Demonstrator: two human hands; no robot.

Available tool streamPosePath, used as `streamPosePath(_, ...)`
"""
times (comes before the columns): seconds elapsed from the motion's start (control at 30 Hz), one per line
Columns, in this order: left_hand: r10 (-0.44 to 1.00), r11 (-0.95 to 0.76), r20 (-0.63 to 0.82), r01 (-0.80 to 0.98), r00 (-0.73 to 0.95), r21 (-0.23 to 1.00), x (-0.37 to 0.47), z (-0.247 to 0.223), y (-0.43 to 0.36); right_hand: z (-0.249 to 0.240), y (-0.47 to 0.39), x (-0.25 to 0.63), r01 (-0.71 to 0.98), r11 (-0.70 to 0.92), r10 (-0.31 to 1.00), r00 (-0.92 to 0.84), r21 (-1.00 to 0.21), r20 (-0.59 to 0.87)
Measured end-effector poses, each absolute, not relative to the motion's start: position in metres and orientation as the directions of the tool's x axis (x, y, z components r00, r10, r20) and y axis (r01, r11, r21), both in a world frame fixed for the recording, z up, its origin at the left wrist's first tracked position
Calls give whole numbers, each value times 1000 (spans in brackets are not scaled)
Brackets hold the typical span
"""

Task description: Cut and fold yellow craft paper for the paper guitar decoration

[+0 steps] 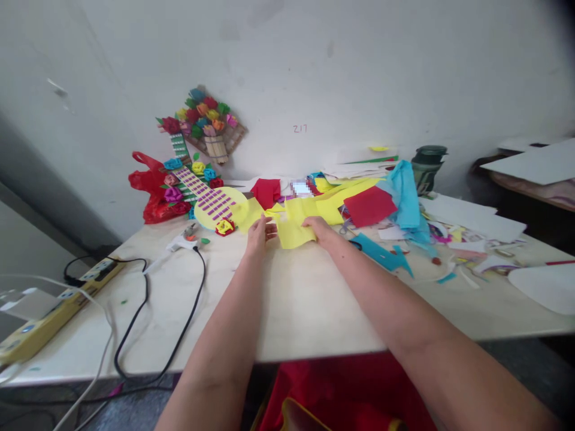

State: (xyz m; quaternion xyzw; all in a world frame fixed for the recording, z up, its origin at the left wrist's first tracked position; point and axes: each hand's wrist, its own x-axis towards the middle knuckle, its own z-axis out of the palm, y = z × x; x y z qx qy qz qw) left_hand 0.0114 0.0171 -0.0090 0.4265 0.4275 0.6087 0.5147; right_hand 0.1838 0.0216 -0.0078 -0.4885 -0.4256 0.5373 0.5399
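**Hands on yellow paper, far table edge**

Red fabric [341,389] fills the bottom edge, cut off by the frame. Beyond it I see both forearms reaching across the table [291,305]. Left hand [258,232] pinches the yellow paper [294,232] at its left edge; right hand [320,228] lies flat on its right side, fingertips hidden. A blurred patch sits behind, contents unreadable.

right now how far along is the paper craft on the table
Done: a paper guitar with paper roses stands finished against the wall. In hand: the left hand and right hand both rest on a yellow paper sheet. Left: red paper and blue scraps lie loose, unassembled.
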Motion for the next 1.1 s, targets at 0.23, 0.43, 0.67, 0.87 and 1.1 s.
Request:
streamPosePath(0.23,964,-265,264,-30,-32,964,18,-16,25,2,17,207,36,-198,977,-75,-979,-201)
streamPosePath(0.43,948,-305,283,161,144,939,40,-7,24,15,14,223,448,-50,974,-177,-893,-143)
streamPosePath(0.67,967,-112,224,581,-124,806,63,-8,45,20,11,226,456,-26,945,-278,-889,-170)
streamPosePath(0.87,935,21,177,547,-306,837,61,-14,53,15,9,215,257,96,942,-337,-962,4)
streamPosePath(1.1,918,66,127,461,-375,885,29,-7,48,4,14,216,229,-1,912,-399,-973,-95)
